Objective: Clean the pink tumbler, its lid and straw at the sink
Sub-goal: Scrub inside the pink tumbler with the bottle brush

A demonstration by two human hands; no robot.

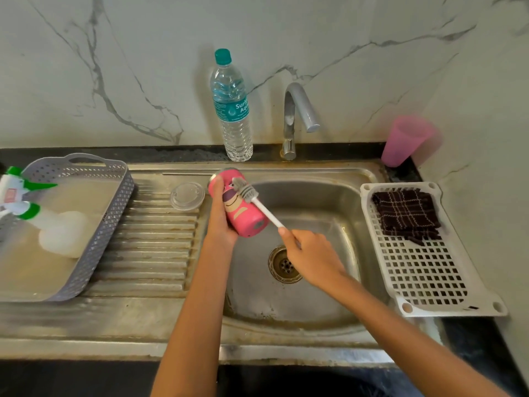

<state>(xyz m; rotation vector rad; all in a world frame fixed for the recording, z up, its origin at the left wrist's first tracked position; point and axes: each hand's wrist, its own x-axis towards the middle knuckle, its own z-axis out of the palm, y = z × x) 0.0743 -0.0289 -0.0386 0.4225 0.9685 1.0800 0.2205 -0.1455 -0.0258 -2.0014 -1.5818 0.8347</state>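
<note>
Curled round the pink tumbler (242,209), the left hand (220,222) grips it from the side, holding it tilted above the left edge of the sink basin (286,308) with its flat end facing down toward the person. The right hand (310,253), over the basin's middle, pinches the white handle of a bottle brush (245,192), whose grey bristle head lies against the tumbler's outer wall. Below that hand the drain (282,266) sits in the basin floor. A clear round lid (187,195) lies on the ribbed drainboard just left of the basin, near the tumbler but apart from it. Further left of the basin a grey perforated basket (111,213) holds a white and green spray bottle (20,196). Behind the basin stand a water bottle (233,110) with a teal cap and a chrome tap (297,116). At the basin's back right corner a pink cup (403,141) stands. Along its right edge lies a white slotted tray (423,270) carrying a folded dark checked cloth (406,216).
</note>
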